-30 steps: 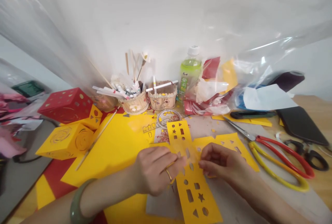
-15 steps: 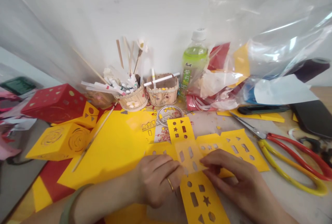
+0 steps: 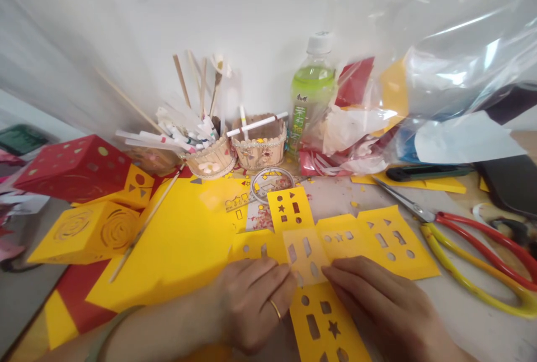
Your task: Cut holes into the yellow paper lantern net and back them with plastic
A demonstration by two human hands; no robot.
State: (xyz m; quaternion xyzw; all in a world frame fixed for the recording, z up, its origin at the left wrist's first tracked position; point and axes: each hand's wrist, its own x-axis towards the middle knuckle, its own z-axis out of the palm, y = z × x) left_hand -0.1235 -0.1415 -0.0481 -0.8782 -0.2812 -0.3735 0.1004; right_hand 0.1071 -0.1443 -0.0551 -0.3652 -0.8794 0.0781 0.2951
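At the lower middle of the frame, both hands, left hand (image 3: 251,309) and right hand (image 3: 380,309), are pressing flat-fingered on the yellow cut-out card (image 3: 319,239); shapes are already cut, folding undone.

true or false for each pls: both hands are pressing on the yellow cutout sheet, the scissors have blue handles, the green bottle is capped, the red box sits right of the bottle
1. Both the left hand and the right hand rest on the yellow cutout sheet. True.
2. The scissors have blue handles. False: one is red, one yellow.
3. The green bottle has its white cap on. True.
4. The red box sits right of the bottle. False: it is far to its left.
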